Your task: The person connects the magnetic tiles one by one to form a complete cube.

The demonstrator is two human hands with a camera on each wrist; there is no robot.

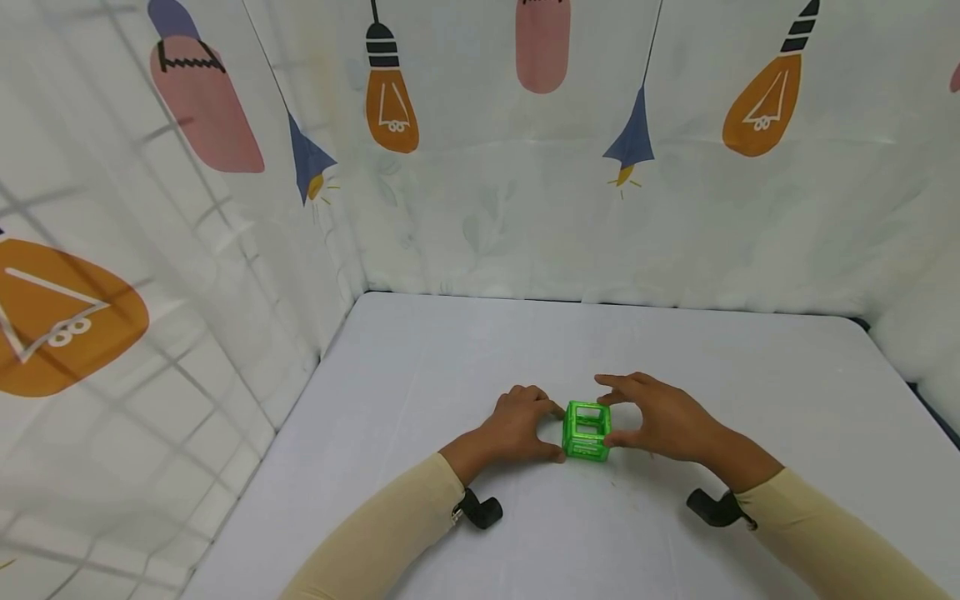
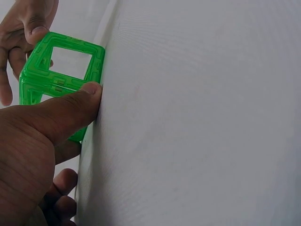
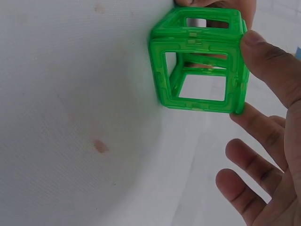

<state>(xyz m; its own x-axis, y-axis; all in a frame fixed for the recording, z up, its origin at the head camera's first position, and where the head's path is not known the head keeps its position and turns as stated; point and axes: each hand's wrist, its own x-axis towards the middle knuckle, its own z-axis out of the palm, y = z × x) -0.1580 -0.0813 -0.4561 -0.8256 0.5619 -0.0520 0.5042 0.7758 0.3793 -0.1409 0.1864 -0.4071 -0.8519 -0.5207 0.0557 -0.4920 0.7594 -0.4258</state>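
Observation:
A small cube of green see-through magnetic tiles (image 1: 588, 455), each an open square frame, sits on the white table between both hands. From its left side the left hand (image 1: 516, 427) holds it; in the left wrist view the thumb (image 2: 77, 108) lies against one edge while a finger passes behind. On the opposite side the right hand (image 1: 670, 421) pinches the cube between thumb and index finger. The right wrist view shows that thumb (image 3: 268, 56) at one corner and the index fingertip at another, with the other fingers spread apart from the cube.
The white-covered table (image 1: 450, 350) stretches out around the hands. Behind it hangs a pale curtain (image 1: 480, 217) printed with bulbs and lamps, and another stretch of curtain runs along the left. A dark wrist mount (image 1: 482, 510) sits at each sleeve cuff.

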